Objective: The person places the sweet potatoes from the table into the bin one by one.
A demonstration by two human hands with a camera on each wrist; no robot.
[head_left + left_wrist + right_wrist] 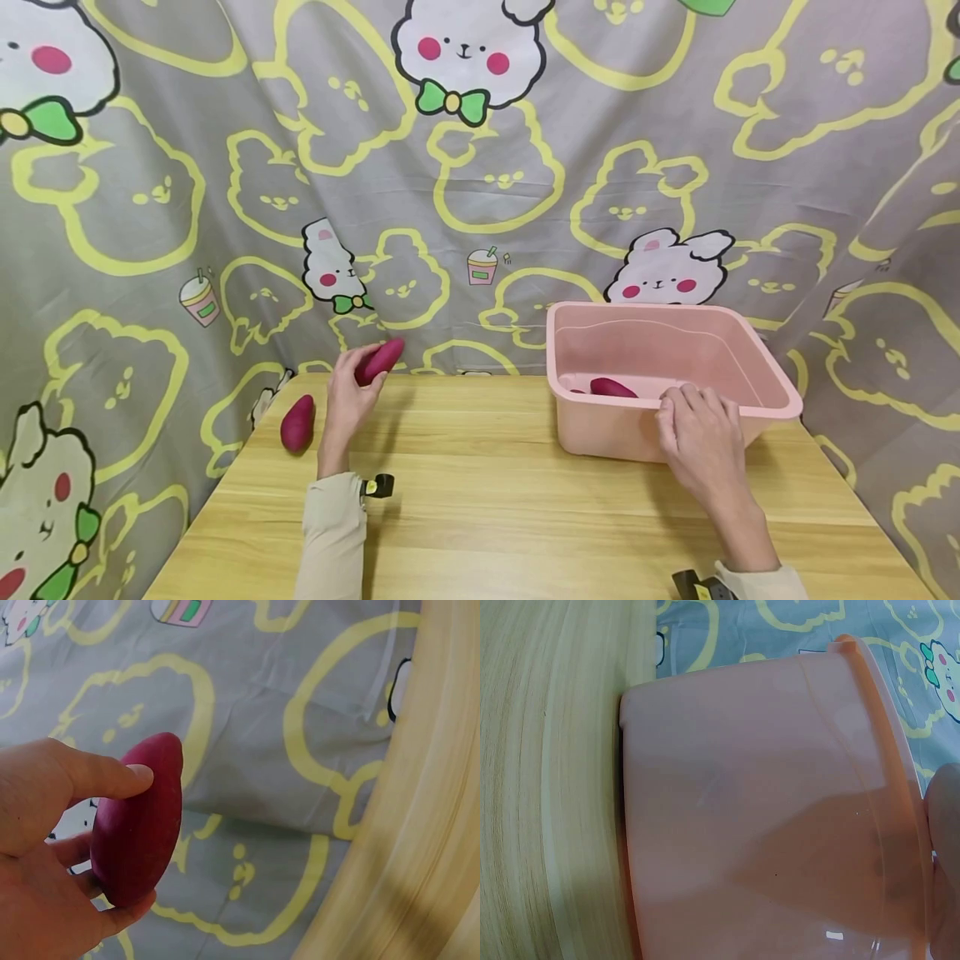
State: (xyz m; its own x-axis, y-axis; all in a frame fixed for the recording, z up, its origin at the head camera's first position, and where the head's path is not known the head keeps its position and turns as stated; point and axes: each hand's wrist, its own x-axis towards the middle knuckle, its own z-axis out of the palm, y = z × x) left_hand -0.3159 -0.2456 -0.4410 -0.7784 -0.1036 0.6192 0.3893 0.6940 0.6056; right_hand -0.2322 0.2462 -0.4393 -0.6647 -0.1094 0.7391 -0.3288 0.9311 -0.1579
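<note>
Presently, your left hand: fingers curled round one sweet potato; right hand: gripping the bin's rim; step: loading, apparently, next wanting a rightward carry.

bin, near far right corner of tabletop: front wall part-hides sweet potato inside | right hand: cut off, right-wrist view | tabletop near edge: cut off, head view
</note>
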